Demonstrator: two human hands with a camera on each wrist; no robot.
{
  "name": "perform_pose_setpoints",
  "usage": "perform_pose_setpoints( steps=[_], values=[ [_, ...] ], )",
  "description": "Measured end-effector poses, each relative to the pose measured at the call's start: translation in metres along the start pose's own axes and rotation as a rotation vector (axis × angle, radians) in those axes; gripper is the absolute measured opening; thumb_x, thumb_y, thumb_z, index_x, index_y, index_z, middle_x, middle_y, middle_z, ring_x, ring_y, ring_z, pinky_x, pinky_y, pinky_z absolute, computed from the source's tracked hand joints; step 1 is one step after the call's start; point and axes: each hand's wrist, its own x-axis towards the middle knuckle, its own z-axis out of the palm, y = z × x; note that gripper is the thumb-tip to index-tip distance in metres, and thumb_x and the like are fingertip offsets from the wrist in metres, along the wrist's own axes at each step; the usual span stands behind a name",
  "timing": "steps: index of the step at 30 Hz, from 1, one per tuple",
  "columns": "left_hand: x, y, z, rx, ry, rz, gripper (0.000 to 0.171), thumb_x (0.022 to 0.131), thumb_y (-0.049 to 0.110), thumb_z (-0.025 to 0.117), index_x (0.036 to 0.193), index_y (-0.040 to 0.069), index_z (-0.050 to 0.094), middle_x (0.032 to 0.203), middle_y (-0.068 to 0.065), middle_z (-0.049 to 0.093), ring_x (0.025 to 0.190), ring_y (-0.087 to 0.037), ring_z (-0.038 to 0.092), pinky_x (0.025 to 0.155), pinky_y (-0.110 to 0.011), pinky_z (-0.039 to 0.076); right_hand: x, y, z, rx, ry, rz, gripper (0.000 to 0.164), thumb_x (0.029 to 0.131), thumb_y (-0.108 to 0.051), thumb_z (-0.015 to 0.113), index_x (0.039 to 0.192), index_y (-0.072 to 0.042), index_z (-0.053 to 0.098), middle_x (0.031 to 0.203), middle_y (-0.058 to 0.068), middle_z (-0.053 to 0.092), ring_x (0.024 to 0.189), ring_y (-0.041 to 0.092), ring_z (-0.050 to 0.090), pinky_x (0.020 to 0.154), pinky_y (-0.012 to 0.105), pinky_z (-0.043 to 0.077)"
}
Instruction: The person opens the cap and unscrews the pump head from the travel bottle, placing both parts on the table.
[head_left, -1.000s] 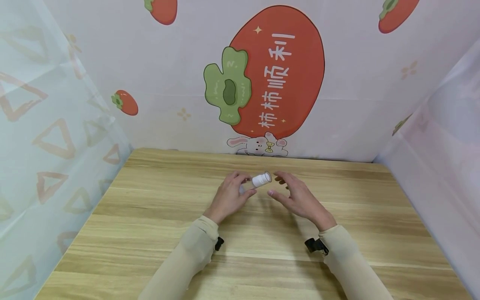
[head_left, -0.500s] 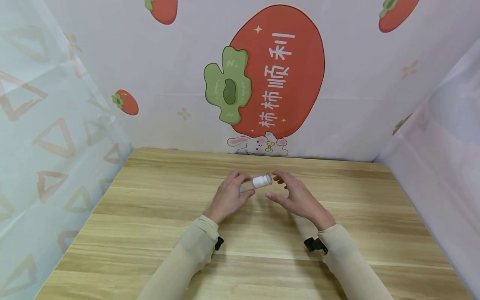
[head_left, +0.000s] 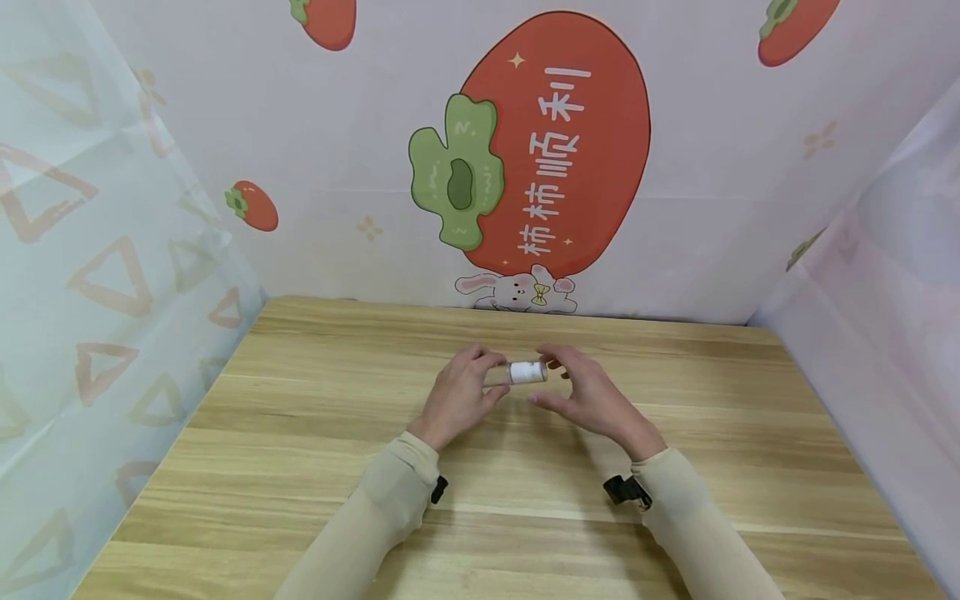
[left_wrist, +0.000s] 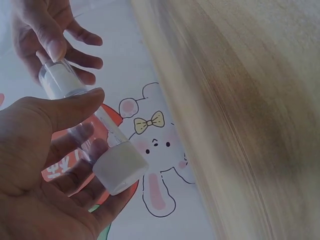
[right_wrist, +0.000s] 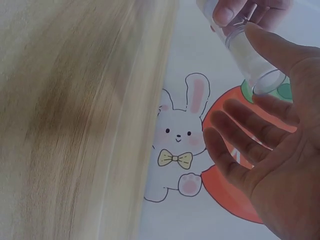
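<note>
My left hand (head_left: 456,393) grips a small clear bottle (head_left: 528,372) above the table, thumb on one side and fingers on the other. The bottle lies almost level, its capped end toward the right. In the left wrist view a see-through cap (left_wrist: 57,80) covers a white top, and a white base (left_wrist: 120,167) closes the other end. My right hand (head_left: 592,395) is beside the capped end, fingers loosely spread and bent. From the right wrist, the thumb and fingers (right_wrist: 240,127) flank the cap's rim without closing round it.
A wood-grain table (head_left: 495,533) lies under both arms. Behind it rises a white backdrop (head_left: 337,142) printed with persimmons and a rabbit; pale sheets (head_left: 112,250) hang at either side. A black wrist camera mount (head_left: 626,490) sits at the right cuff.
The bottle's capped end has dipped from an upward tilt to nearly level. My right hand has shifted slightly left, closer to the cap. The left hand keeps its grip.
</note>
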Motion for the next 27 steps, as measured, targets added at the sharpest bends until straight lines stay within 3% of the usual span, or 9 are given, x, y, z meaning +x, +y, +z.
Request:
perform_pose_setpoints(
  steps=[6, 14, 27],
  values=[
    [0.000, 0.002, -0.001, 0.052, -0.004, 0.037, 0.035, 0.084, 0.018, 0.085, 0.114, 0.007, 0.072, 0.109, -0.006, 0.064, 0.099, -0.022, 0.061, 0.085, -0.038, 0.053, 0.002, -0.001, 0.001, -0.008, 0.003, -0.060, 0.065, 0.085, -0.021, 0.085, 0.140, -0.003, 0.053, 0.129, 0.015, 0.062, 0.113, 0.032, 0.060, 0.089, 0.053, 0.054],
    [0.000, 0.002, 0.001, 0.084, -0.004, 0.061, 0.032, 0.083, 0.019, 0.086, 0.111, 0.007, 0.075, 0.107, -0.006, 0.065, 0.097, -0.022, 0.061, 0.082, -0.039, 0.053, 0.004, -0.002, 0.006, -0.027, 0.011, -0.096, 0.043, 0.084, -0.011, 0.085, 0.122, -0.010, 0.066, 0.122, 0.005, 0.062, 0.104, 0.021, 0.061, 0.085, 0.049, 0.056],
    [0.001, 0.005, 0.001, 0.128, -0.034, 0.091, 0.033, 0.086, 0.024, 0.084, 0.113, 0.009, 0.075, 0.104, -0.005, 0.068, 0.090, -0.020, 0.062, 0.075, -0.035, 0.053, 0.006, -0.003, 0.011, -0.022, 0.036, -0.151, 0.036, 0.086, -0.010, 0.083, 0.117, -0.007, 0.068, 0.108, 0.003, 0.067, 0.092, 0.015, 0.062, 0.079, 0.043, 0.058]
  ],
)
